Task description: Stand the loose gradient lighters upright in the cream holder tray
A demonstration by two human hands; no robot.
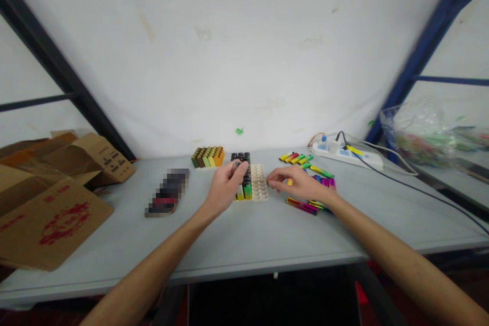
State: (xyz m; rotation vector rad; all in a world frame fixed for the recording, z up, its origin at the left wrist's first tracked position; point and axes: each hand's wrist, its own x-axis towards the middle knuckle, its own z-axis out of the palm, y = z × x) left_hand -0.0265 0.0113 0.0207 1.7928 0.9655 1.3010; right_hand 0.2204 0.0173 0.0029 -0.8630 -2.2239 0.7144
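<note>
My left hand (225, 183) is closed, its thumb and forefinger round a lighter (237, 164) of which only the dark top end shows. It is over the left part of a white tray (260, 195) with rows of round holes. Black-topped lighters (248, 191), some green and yellow, stand upright in the tray's left part; the right columns show bare holes. Just right of the tray, my right hand (296, 182) has its fingers curled in and the tips close together. A bit of yellow (289, 182) shows beneath its palm; whether the hand holds it is unclear.
Loose shiny lighters lie right of the tray, including a pink-red one (301, 206) and yellow-green ones (298, 159). Yellow and orange lighters (208, 157) stand grouped at the back. A pixelated dark object (168, 192), cardboard boxes (53, 219), a power strip (347, 155) and a plastic bag (428, 132) surround them.
</note>
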